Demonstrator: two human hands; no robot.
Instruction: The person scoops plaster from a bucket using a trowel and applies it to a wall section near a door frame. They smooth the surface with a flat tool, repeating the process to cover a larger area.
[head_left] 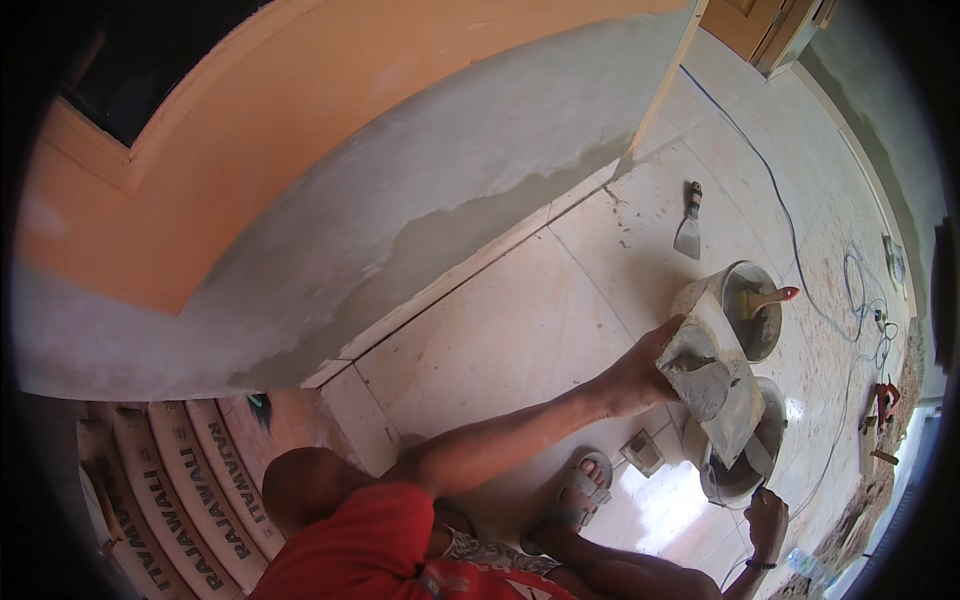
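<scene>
My left hand [650,372] is stretched out and closed on the edge of a flat mortar board [742,415], a pale, cement-smeared plate. A lump of wet grey mortar [700,385] lies on it. The board is tilted over the rim of the nearer bucket [727,492]. Low on the right, my right hand [767,525] is closed round the dark handle of a scraper [758,457], whose grey blade is at that bucket's opening. Just beyond stands a second bucket [768,345], partly behind the board, with a red-tipped paintbrush [770,298] in it.
Another scraper [689,225] lies on the tiled floor [500,325] by the freshly plastered wall [420,190]. A small square block [642,453] sits near my sandalled foot [583,490]. A cable [775,180] trails along the right, near a red tool [886,400]. Cement bags [190,480] lie at lower left.
</scene>
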